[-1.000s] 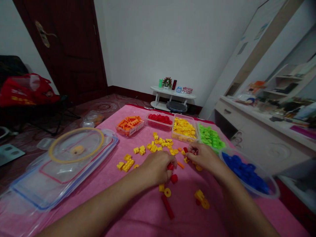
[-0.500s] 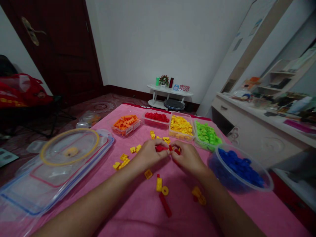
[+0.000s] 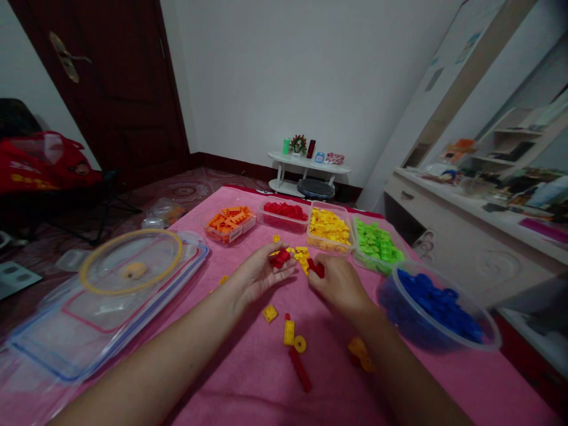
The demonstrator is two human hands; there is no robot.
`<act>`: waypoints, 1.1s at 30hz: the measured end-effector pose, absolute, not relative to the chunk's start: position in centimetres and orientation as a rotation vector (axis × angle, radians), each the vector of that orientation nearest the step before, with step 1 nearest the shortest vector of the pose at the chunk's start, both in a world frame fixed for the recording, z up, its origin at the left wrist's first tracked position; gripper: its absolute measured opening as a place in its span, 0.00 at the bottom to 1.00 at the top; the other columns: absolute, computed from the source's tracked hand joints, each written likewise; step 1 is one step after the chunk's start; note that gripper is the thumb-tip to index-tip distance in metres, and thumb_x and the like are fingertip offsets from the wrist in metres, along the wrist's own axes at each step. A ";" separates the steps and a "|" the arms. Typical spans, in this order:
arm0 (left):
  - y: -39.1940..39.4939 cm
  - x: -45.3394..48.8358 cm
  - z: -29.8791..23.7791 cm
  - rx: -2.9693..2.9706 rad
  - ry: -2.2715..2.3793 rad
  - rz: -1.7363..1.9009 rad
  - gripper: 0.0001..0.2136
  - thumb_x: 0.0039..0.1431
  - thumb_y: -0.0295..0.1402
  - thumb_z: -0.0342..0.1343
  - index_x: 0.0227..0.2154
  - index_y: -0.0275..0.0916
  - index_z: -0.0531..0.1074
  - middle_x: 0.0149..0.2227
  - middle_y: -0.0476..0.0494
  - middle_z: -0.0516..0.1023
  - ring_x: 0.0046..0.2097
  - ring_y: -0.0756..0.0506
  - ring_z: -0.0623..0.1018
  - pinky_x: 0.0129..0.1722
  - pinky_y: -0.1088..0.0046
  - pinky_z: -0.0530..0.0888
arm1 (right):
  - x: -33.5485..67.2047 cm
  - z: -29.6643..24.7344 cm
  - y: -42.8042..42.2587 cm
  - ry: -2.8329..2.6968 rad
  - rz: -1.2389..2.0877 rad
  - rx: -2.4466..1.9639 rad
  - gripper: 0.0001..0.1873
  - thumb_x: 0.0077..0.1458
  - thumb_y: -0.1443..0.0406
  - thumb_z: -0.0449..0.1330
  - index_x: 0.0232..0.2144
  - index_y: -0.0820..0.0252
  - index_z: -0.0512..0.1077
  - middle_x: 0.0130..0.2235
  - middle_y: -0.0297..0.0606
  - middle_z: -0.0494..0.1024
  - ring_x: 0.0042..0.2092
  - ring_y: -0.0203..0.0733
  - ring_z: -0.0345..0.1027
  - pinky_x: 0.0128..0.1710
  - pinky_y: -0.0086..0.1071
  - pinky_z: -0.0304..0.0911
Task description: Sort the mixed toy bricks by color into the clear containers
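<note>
My left hand (image 3: 260, 275) is turned palm up over the pink cloth (image 3: 248, 378) and cups several red bricks (image 3: 280, 258) in its curled fingers. My right hand (image 3: 338, 284) lies just to its right, fingers pinched on another red brick (image 3: 316, 268). Loose yellow bricks (image 3: 302, 255) lie between and beyond the two hands. Nearer to me on the cloth are a yellow brick (image 3: 289, 331), a yellow ring (image 3: 300, 344) and a long red piece (image 3: 300, 370).
Along the far edge stand tubs of orange (image 3: 229, 222), red (image 3: 284, 214), yellow (image 3: 328, 228) and green bricks (image 3: 376, 244). A round bowl of blue bricks (image 3: 437, 305) sits at right. Clear lids (image 3: 115, 290) are stacked at left. A white dresser (image 3: 470, 236) stands right.
Both hands came together at the middle, then parted. My left hand has turned palm up with red bricks in it; my right hand has drawn slightly right with a red brick.
</note>
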State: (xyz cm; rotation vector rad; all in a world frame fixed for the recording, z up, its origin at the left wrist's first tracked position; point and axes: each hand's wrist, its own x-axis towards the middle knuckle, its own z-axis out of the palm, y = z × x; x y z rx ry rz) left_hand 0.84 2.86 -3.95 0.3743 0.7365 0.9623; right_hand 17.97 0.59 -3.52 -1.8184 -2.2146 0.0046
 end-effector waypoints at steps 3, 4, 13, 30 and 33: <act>2.3 1.3 -4.3 0.377 0.693 0.879 0.08 0.60 0.33 0.49 0.36 0.34 0.69 0.31 0.41 0.75 0.29 0.46 0.78 0.34 0.62 0.78 | 17.5 -2.0 0.3 -2.124 0.061 -1.633 0.07 0.51 0.66 0.55 0.23 0.61 0.70 0.25 0.36 0.72 0.26 0.35 0.61 0.27 0.30 0.50; 2.1 1.6 -4.5 0.366 0.665 0.849 0.09 0.60 0.35 0.49 0.36 0.34 0.69 0.31 0.42 0.75 0.28 0.46 0.78 0.33 0.61 0.77 | 17.1 -1.7 0.1 -2.115 0.106 -1.551 0.06 0.51 0.67 0.55 0.26 0.62 0.71 0.27 0.36 0.72 0.28 0.35 0.62 0.28 0.29 0.52; 2.7 1.5 -5.6 0.192 0.564 0.884 0.09 0.60 0.29 0.46 0.29 0.31 0.68 0.22 0.42 0.71 0.19 0.53 0.68 0.13 0.85 0.60 | 16.1 -0.6 -2.2 -2.031 0.354 -1.338 0.04 0.50 0.68 0.58 0.30 0.59 0.73 0.33 0.35 0.74 0.30 0.35 0.65 0.30 0.28 0.57; 3.2 0.6 -4.8 0.199 0.623 0.950 0.04 0.56 0.25 0.47 0.28 0.32 0.66 0.24 0.43 0.69 0.20 0.54 0.66 0.13 0.87 0.57 | 15.5 -2.2 -5.9 -2.546 0.688 -1.604 0.08 0.47 0.70 0.55 0.30 0.57 0.73 0.30 0.33 0.76 0.30 0.34 0.65 0.29 0.26 0.52; 3.4 0.4 -5.1 0.217 0.615 0.945 0.04 0.55 0.24 0.47 0.29 0.32 0.66 0.24 0.43 0.69 0.21 0.54 0.67 0.13 0.87 0.56 | 14.8 -1.8 -8.5 -2.595 0.739 -1.789 0.09 0.46 0.70 0.56 0.31 0.56 0.74 0.30 0.36 0.77 0.29 0.37 0.66 0.27 0.28 0.51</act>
